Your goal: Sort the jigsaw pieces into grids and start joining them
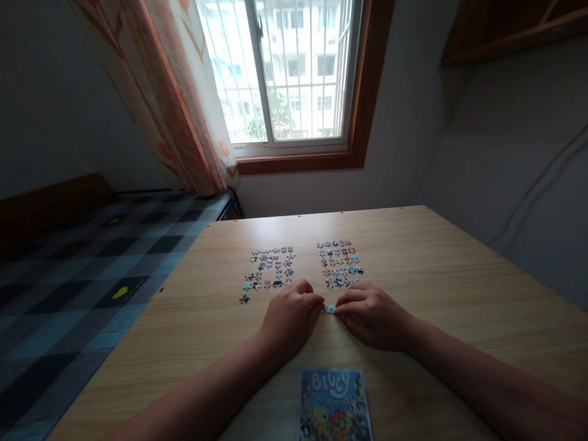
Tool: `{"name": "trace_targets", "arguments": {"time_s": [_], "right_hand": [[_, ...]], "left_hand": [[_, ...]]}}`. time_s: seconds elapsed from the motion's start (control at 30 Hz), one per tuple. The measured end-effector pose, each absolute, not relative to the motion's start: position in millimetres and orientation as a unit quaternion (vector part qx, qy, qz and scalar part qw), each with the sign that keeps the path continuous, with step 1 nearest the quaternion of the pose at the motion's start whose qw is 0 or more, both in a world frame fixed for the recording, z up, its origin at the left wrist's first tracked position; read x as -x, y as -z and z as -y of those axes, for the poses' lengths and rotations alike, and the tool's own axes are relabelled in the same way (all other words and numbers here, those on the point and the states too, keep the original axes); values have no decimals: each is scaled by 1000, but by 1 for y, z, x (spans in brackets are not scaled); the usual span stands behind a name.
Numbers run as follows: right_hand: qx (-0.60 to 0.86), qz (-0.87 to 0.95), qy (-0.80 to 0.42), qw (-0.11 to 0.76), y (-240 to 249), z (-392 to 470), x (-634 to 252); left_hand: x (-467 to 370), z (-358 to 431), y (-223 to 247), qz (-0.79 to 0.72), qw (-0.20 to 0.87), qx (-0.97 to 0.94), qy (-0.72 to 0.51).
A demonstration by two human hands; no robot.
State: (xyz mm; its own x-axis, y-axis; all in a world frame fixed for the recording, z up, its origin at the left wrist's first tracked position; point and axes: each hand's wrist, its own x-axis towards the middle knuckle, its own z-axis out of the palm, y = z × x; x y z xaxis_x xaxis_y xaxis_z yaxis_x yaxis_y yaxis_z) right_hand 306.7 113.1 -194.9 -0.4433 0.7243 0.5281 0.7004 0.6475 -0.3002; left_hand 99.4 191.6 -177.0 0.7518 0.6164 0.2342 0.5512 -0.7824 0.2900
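Note:
Between my two hands, a short strip of light blue puzzle pieces (329, 309) lies on the wooden table (220, 343). My left hand (294, 309) pinches the strip's left end, its fingers pressed together. At the right end, my right hand (370, 312) has its fingertips closed on the same strip. Beyond my hands lie two groups of loose puzzle pieces in rows, the left group (277, 283) and the right group (337, 271). Nearer to me lies a blue picture card (335, 404) marked "Bluey".
A small cluster of pieces (245, 298) lies left of my left hand. Beside the table's left edge is a bed with a checked cover (151, 245). A window (298, 73) with a curtain (179, 92) stands behind the table, and a wooden shelf (514, 43) hangs at upper right.

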Motion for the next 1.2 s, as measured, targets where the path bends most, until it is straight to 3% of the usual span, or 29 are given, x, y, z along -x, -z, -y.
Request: {"name": "trace_targets", "arguments": {"time_s": [0.27,0.7,1.2], "right_hand": [[421,850,-18,316,196,-113,-307],[427,849,-12,311,196,-113,-306],[455,839,6,299,198,-113,-307]], "left_hand": [[-99,-192,177,-282,87,-944,-148],[-101,-184,175,-230,-45,-966,-109],[-100,-185,176,-235,-28,-964,-123]]}}
